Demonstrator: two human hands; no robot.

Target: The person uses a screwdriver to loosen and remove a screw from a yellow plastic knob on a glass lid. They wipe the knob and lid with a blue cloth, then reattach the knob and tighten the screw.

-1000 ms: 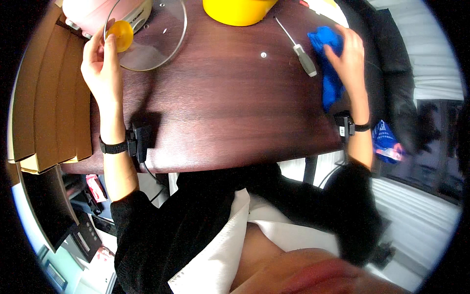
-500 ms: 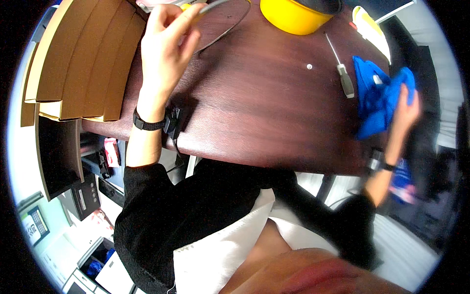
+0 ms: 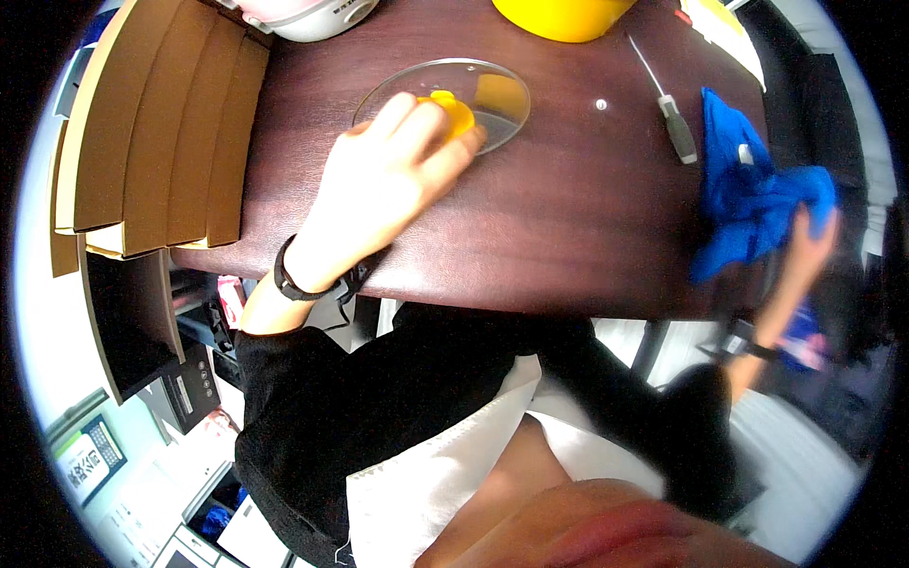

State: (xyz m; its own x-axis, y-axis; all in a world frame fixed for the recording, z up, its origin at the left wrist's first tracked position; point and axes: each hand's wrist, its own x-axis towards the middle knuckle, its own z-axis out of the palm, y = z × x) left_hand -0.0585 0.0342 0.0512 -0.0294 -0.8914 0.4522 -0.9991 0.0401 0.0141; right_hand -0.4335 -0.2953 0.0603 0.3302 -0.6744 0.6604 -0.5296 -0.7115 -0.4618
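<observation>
My left hand (image 3: 379, 180) is closed around the yellow knob (image 3: 458, 115) of a round glass lid (image 3: 421, 80) with a metal rim. The lid appears to rest on the dark table, left of the middle, and my fingers hide part of it. At the table's right edge, my right hand (image 3: 816, 248), smeared by motion, grips a crumpled blue cloth (image 3: 753, 208). Part of that cloth lies on the tabletop. Just left of it is a screwdriver (image 3: 678, 131) with a grey handle, and further left a small white round piece (image 3: 600, 104).
A yellow pot (image 3: 563, 19) stands at the far edge of the table (image 3: 530, 227), with a pink and white appliance (image 3: 308, 17) to its left. Brown cardboard boxes (image 3: 175, 123) line the left side. A pale yellow item (image 3: 727, 43) lies at the far right.
My left hand has brought the lid nearer and to the right, down toward the tabletop. My right hand has shifted slightly right and nearer with the blue cloth. The view has also shifted.
</observation>
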